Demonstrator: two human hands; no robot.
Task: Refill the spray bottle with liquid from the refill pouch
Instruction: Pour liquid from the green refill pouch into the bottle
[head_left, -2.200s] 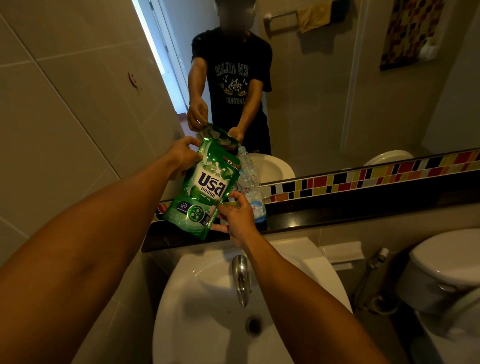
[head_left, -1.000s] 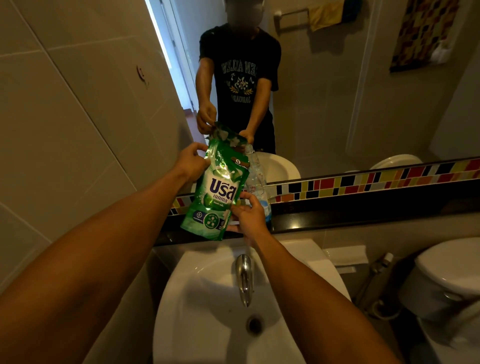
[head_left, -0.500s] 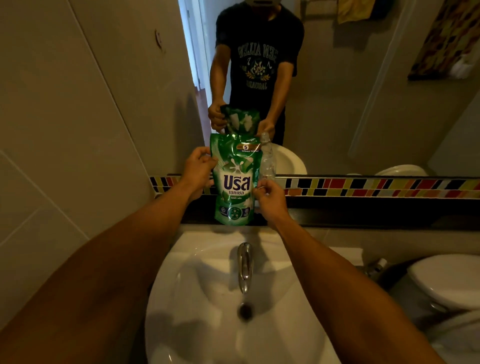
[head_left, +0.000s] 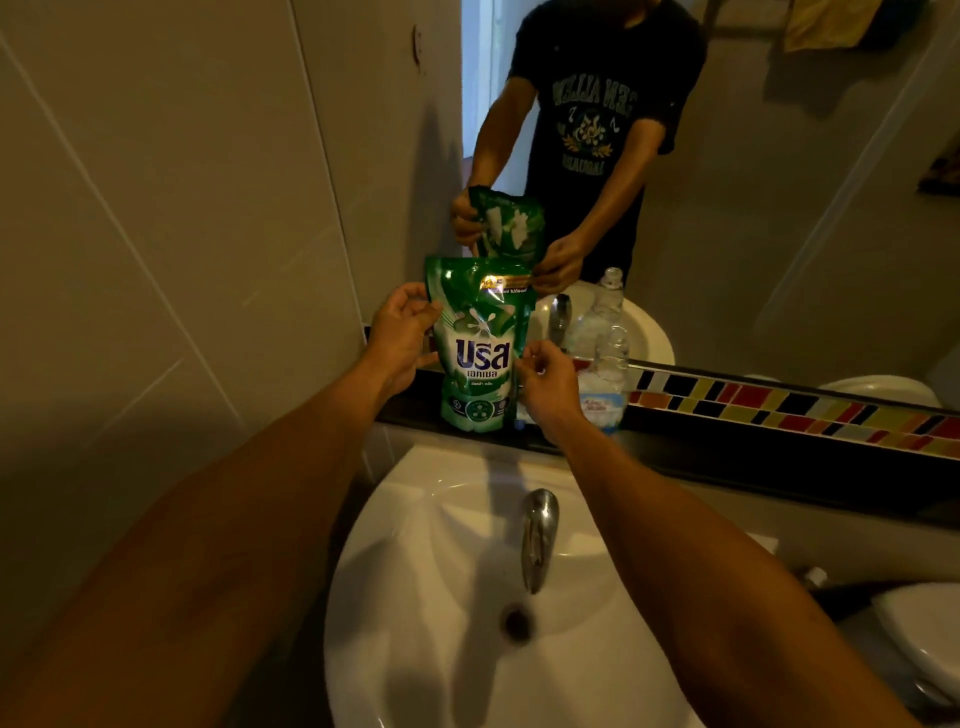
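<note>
- Here, a green refill pouch stands upright on the dark ledge behind the white sink. Its long side runs up and down, its top points up, and its printed front faces the camera.
- Just to the right of the pouch, a clear bottle stands upright on the same ledge with its neck pointing up. It looks mostly see-through, and I cannot tell how much liquid is in it.
- The left hand holds the pouch's left edge, with the thumb in front and the fingers curled around it.
- The right hand is at the pouch's lower right edge with fingers curled. I cannot tell if it pinches the pouch or only touches it.
- The right hand hides part of the bottle's bottom.
- The mirror shows the pouch's back and both hands again.
- A metal tap hangs over the sink bowl, above the dark drain.
- A toilet is cut off at the right edge.
</note>
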